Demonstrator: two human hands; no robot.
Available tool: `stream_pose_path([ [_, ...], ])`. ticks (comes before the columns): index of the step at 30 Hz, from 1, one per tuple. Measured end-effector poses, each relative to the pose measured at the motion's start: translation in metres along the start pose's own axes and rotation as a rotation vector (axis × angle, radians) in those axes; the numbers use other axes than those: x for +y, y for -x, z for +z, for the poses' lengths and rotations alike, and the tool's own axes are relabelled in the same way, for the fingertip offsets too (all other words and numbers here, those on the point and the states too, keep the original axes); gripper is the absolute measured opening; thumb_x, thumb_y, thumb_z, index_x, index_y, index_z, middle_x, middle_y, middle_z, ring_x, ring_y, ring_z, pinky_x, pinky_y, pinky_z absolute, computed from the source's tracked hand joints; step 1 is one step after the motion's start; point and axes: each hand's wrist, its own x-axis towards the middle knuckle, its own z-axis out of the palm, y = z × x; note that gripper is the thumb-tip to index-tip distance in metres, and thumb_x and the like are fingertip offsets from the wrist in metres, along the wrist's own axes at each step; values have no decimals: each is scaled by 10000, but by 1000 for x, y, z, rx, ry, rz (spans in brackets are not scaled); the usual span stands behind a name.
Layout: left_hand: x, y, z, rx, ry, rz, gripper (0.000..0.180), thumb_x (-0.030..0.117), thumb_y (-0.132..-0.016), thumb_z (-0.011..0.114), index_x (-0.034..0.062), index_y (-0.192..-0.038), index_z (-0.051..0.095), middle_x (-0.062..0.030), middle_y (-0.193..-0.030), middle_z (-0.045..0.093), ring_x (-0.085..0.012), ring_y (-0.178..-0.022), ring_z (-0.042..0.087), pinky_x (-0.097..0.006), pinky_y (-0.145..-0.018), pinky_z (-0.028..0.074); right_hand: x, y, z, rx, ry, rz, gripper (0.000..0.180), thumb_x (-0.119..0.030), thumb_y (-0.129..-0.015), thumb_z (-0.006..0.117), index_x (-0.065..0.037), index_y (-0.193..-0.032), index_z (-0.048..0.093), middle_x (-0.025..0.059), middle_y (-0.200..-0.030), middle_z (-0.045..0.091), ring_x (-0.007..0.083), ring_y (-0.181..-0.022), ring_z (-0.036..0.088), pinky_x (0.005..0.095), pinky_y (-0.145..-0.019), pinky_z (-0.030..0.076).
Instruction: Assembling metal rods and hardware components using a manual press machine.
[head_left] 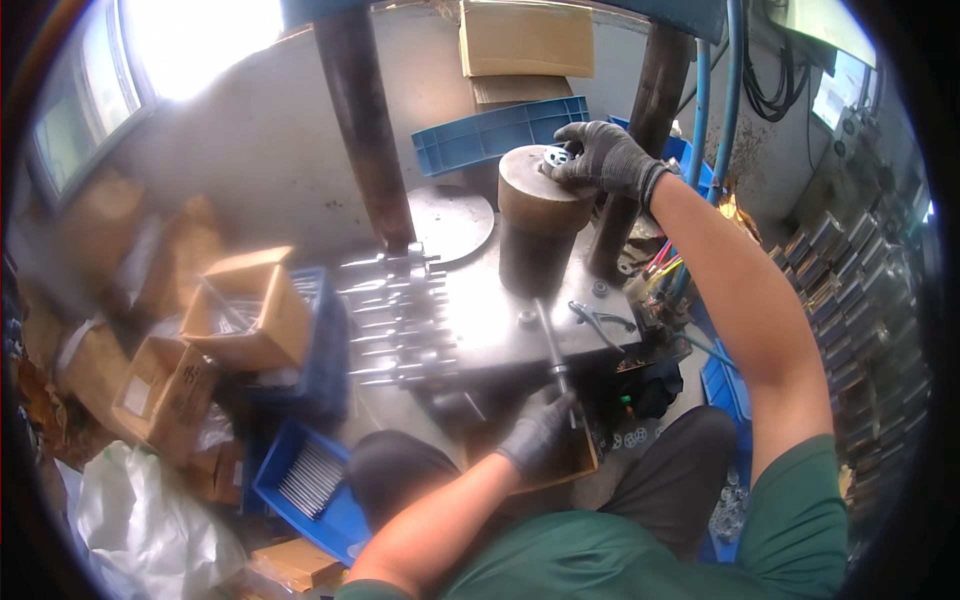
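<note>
My right hand, in a grey glove, pinches a small round metal disc with holes at the top of a thick steel cylinder. Whether the disc rests on the cylinder or just above it, I cannot tell. Low in front of me, my left hand, also gloved, is closed around the lower part of a metal shaft. The shaft tilts up over the near edge of the steel table. Pliers lie on the table to the right of the shaft.
Several metal shafts lie in a row on the table's left. Two dark posts rise behind. Cardboard boxes and a blue bin of rods stand at left. Stacked metal parts line the right side.
</note>
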Motion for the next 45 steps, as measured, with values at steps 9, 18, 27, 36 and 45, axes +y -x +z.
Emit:
stream_pose_path([
  [9, -6, -28, -16, 60, 26, 59, 337, 115, -996, 680, 12, -1295, 566, -90, -1004, 669, -196, -845, 686, -322, -789, 593, 1, -15, 7, -48, 121, 43, 496, -392, -815, 887, -8, -1098, 749, 170, -1002, 769, 244, -925, 736, 354, -878, 573],
  [18, 12, -32, -24, 22, -264, 112, 472, 62, -932, 735, -13, -1360, 552, -90, -1145, 654, -195, -1049, 660, -320, -927, 568, 9, 127, -73, -224, 389, -322, 345, -327, -927, 721, -31, -1104, 712, 142, -1005, 681, 332, -963, 691, 421, -891, 571],
  [27, 107, 1, 20, 32, -549, 652, 510, -39, -966, 658, 56, -1422, 450, -110, -1089, 648, -204, -929, 683, -354, -822, 604, 42, 378, -147, -540, 554, -52, 306, -318, -820, 721, -101, -1029, 773, 96, -921, 717, 319, -884, 682, 462, -860, 521],
  [36, 308, -89, 47, 180, -328, 1136, 355, -29, -1019, 568, 52, -1325, 408, -102, -1034, 608, -210, -926, 702, -366, -820, 649, 53, 384, -117, 148, 548, 36, 68, -105, -791, 681, -75, -850, 671, 125, -882, 694, 342, -851, 673, 465, -760, 544],
  [45, 346, -124, 50, 448, -407, 857, 378, -74, -986, 576, 82, -1295, 425, -105, -1087, 537, -214, -831, 703, -346, -669, 652, 78, 281, -138, 622, 425, -117, 162, -118, -823, 746, -28, -949, 702, 163, -856, 685, 369, -782, 671, 460, -743, 557],
])
